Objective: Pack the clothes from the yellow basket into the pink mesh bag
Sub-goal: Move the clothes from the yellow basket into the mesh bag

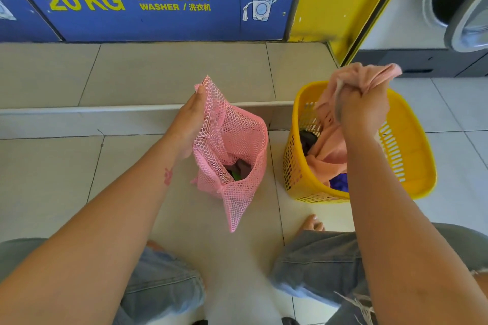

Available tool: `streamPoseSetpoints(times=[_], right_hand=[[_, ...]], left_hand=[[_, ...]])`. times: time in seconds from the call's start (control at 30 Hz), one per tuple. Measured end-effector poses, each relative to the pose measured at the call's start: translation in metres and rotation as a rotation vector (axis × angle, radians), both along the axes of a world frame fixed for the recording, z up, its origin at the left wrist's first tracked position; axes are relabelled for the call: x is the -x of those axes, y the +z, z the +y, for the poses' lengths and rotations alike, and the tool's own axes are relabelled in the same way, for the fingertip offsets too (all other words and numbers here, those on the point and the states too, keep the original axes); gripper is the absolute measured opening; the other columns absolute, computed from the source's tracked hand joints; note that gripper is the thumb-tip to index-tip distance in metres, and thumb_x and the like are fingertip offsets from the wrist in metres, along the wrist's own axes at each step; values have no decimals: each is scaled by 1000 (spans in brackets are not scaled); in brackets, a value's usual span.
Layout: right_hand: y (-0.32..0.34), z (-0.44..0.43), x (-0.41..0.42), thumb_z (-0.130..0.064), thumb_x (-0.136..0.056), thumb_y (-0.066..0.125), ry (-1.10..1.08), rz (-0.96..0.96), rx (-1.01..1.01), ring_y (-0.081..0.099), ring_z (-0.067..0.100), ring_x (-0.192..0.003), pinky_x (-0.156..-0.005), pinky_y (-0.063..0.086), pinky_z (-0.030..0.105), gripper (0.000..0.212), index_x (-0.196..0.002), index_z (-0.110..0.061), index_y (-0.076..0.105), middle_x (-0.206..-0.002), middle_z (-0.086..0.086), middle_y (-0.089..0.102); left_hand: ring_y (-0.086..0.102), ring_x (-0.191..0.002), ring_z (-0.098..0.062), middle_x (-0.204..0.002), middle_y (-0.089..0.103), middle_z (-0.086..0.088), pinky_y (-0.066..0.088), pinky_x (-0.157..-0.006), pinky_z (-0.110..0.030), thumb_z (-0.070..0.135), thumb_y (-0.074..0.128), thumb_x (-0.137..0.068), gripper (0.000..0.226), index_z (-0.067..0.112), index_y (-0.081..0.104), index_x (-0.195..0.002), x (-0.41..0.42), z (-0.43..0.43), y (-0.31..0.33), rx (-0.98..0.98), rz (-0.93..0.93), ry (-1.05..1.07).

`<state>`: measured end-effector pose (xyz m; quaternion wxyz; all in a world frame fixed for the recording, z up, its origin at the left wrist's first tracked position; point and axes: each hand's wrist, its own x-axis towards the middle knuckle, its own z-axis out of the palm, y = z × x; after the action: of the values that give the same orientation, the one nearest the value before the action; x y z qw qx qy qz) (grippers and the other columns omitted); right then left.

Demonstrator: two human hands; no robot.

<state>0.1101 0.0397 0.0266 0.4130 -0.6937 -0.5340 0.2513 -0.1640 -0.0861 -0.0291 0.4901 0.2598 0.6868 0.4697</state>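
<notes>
The pink mesh bag (232, 145) stands on the tiled floor in the middle, its mouth held open and upright by my left hand (188, 119), which grips the bag's left rim. Dark and green clothes lie at the bag's bottom. To the right sits the yellow basket (412, 150), holding a black item and a blue item under a peach garment (330, 150). My right hand (363, 107) is clenched on that peach garment, lifting its bunched upper part above the basket while the rest trails down inside.
A blue washer panel (148, 0) marked 20 KG stands on a raised tiled step behind the bag. A yellow pillar and a grey machine with a round door (459, 2) are at the far right. My knees in denim shorts and a bare foot (313, 223) are near.
</notes>
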Motion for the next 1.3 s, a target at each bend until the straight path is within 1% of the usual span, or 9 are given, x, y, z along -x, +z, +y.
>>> streamPoseSetpoints(times=[0.13,0.23,0.47,0.57,0.67,0.8,0.93,1.07,1.3], right_hand=[[34,15,-8,-15,-86,48,-107,246,-146,52,5,-78,-72,46,25,20,-103,-25,44,-81,-19,50],[22,16,-17,-14,-79,45,-99,137,-194,58,15,-90,-78,48,32,34,-111,-23,42,-91,-13,54],[-72,-15,-35,-47,-78,55,511,-1226,327,46,37,-124,-102,39,49,80,-145,-12,30,-140,17,44],[-80,-19,-29,-69,-75,46,710,-1355,578,21,38,-144,-114,21,56,88,-150,-27,23,-156,13,24],[-83,-26,-23,-49,-94,45,832,-1348,747,-12,44,-147,-116,10,62,82,-154,-24,-6,-160,20,-16],[-84,-30,-20,-53,-96,39,762,-1388,805,-17,42,-146,-107,19,71,82,-150,-32,-19,-159,11,-26],[-102,-17,-25,-51,-85,61,688,-1363,736,20,47,-141,-95,48,52,91,-152,-35,2,-160,15,6],[-106,-12,-28,-40,-93,47,570,-1290,469,54,36,-116,-71,47,37,47,-137,-26,42,-131,9,52],[-59,-2,-36,-17,-78,48,221,-574,151,57,46,-102,-79,43,44,36,-115,-17,50,-117,17,62]], left_hand=[[50,-145,-24,-158,52,-1,37,-122,-54,79,29,-91,80,35,41,-156,0,0,-1,-30,13,7],[54,-142,-27,-155,55,-4,39,-120,-55,75,28,-96,74,33,42,-156,0,2,0,-34,-26,17],[47,-148,-25,-163,46,0,36,-122,-56,79,30,-93,78,37,35,-159,-4,6,-3,-5,-56,26],[45,-149,-24,-163,45,2,35,-123,-56,84,33,-85,86,39,35,-158,-5,8,-3,-11,-65,26],[47,-147,-25,-163,45,-1,36,-122,-56,76,29,-96,76,37,33,-160,-6,12,-5,-20,-85,37],[43,-151,-25,-166,41,2,33,-123,-57,89,34,-84,89,41,32,-159,-9,13,-5,9,-66,30],[41,-152,-25,-167,39,2,32,-124,-57,87,32,-85,87,42,31,-160,-10,14,-7,12,-74,34],[44,-150,-25,-165,42,0,34,-123,-57,78,28,-94,77,39,31,-160,-10,13,-8,-5,-77,39],[50,-145,-25,-161,48,-1,38,-121,-54,74,25,-99,72,37,34,-160,-13,5,4,5,-66,51]])
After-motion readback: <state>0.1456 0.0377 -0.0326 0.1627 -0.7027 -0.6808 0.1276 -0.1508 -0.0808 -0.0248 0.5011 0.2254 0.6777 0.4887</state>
